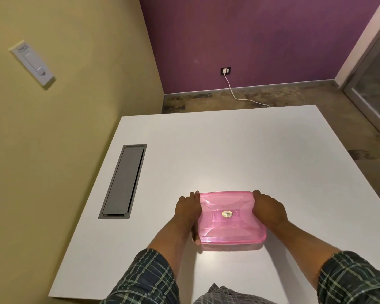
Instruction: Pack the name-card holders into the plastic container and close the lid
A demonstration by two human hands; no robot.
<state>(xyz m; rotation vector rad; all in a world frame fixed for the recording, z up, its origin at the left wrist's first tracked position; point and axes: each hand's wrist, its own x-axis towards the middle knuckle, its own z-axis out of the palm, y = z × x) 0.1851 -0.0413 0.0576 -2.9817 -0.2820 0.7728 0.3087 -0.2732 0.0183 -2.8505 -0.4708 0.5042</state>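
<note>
Pink plastic container (230, 219) sits low in the centre of the frame on the white table (250, 150), lid (227, 206) on top, and I have both hands clamped against its short sides. My left hand (189, 212) wraps the left edge, fingers running along the rim and thumb tucked at the near left corner. My right hand (269, 210) covers the right edge, palm down over the rim. So each grip is closed on the container, pressing at the lid line.

Name-card holders do not show anywhere on the table; I judge they are already inside, though the tinted lid is too hazy for me to confirm.

Risk 1: I cannot tell whether the lid is seated all round. The near edge and the far edge have no hand on them, so pressing only the 2 ends could leave a long side unlatched or bow the thin lid upward in the middle.

Risk 2: the table looks smooth and glossy, so uneven pressure from one hand could slide the container sideways or toward the near edge.

Risk 3: if a holder stands too high inside, forcing the lid could pop a corner back open.

The grey cable hatch (123, 182) at left is well apart and no concern.
</note>
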